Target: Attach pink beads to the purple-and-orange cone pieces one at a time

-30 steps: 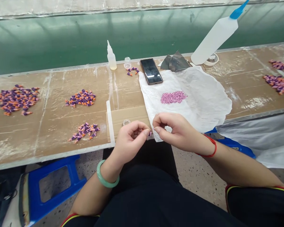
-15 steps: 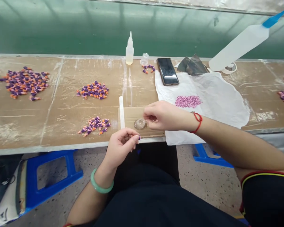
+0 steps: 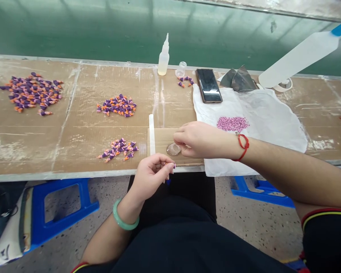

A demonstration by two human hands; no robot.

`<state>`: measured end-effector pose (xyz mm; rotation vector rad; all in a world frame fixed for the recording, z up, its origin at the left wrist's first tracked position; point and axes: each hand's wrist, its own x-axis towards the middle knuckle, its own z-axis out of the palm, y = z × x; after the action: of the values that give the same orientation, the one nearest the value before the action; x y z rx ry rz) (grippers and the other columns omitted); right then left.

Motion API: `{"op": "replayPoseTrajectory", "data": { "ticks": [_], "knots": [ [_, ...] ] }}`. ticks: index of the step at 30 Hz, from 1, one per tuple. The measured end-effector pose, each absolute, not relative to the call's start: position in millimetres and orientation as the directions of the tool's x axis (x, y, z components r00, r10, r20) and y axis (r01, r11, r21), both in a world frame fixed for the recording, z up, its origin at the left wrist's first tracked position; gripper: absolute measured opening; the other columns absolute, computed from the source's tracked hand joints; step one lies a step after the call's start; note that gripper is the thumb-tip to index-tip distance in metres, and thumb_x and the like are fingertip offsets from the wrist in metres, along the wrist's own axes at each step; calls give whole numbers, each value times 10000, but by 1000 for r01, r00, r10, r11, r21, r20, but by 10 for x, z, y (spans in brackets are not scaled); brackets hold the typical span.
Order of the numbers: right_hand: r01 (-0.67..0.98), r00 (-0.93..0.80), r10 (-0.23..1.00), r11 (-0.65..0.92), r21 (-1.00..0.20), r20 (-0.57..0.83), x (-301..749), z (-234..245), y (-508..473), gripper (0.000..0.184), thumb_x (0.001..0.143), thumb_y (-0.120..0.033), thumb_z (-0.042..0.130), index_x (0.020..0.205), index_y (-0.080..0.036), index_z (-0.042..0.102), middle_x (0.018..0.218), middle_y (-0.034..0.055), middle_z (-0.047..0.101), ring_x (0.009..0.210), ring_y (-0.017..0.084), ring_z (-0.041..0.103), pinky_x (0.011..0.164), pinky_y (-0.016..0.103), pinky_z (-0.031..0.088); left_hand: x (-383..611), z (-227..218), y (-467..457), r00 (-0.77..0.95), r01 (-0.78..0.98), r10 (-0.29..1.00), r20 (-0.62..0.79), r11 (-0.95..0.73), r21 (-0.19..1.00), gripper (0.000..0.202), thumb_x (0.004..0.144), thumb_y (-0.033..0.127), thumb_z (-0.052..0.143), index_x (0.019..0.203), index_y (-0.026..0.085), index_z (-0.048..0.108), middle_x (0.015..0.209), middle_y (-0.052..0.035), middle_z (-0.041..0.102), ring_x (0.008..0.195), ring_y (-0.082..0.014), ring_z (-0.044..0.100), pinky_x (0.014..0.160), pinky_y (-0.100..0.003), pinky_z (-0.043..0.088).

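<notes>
Head view: your left hand pinches a tiny purple bead at the brown bench's edge, so it may drop. Your right hand, fingertips pressed together, may tip the clear round dish.

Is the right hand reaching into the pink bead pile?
No, the right hand is at the small clear dish; the pink bead pile lies apart behind it.

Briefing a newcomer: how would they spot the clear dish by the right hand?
On the brown cardboard-topped bench, find the white strip near the front edge. Right of it, by the right hand, lies the shallow clear round dish, flatter than the clear cup farther back.
</notes>
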<state>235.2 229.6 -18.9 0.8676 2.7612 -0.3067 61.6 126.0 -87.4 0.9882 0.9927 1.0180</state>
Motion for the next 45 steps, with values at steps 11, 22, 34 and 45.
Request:
{"op": "replayPoseTrajectory", "data": {
  "ticks": [11, 22, 34, 45],
  "knots": [
    [440, -639, 728, 83, -894, -247, 2522, -82, 1969, 88, 832, -225, 577, 754, -197, 549, 744, 16, 696, 702, 132, 666, 650, 256, 536, 673, -740, 1196, 58, -544, 991, -123, 135, 828, 166, 724, 267, 895, 799, 194, 766, 690, 0, 779, 549, -106, 727, 518, -141, 597],
    [231, -631, 732, -138, -963, -256, 2543, 3, 1649, 122, 844, -231, 637, 757, -188, 563, 742, -1, 680, 699, 104, 641, 634, 210, 518, 795, -595, 1087, 36, -538, 998, -45, 57, 841, 150, 738, 239, 889, 784, 185, 757, 717, -5, 798, 559, -144, 755, 520, -165, 629],
    [261, -643, 744, -15, -965, -185, 2597, 52, 1602, 112, 818, -197, 597, 720, -187, 544, 709, 2, 676, 656, 109, 611, 584, 216, 487, 871, -529, 1057, -9, -445, 1000, -23, 17, 895, 240, 712, 332, 906, 759, 175, 732, 689, -16, 780, 529, -146, 739, 489, -176, 616],
    [337, -648, 752, 143, -931, -119, 2598, 39, 1595, 87, 819, -185, 564, 734, -184, 581, 678, -12, 688, 600, 96, 603, 550, 208, 461, 892, -543, 1037, -20, -453, 1000, 3, -11, 891, 192, 725, 291, 900, 768, 177, 751, 679, -9, 772, 531, -132, 734, 501, -171, 612]
  ]
}}
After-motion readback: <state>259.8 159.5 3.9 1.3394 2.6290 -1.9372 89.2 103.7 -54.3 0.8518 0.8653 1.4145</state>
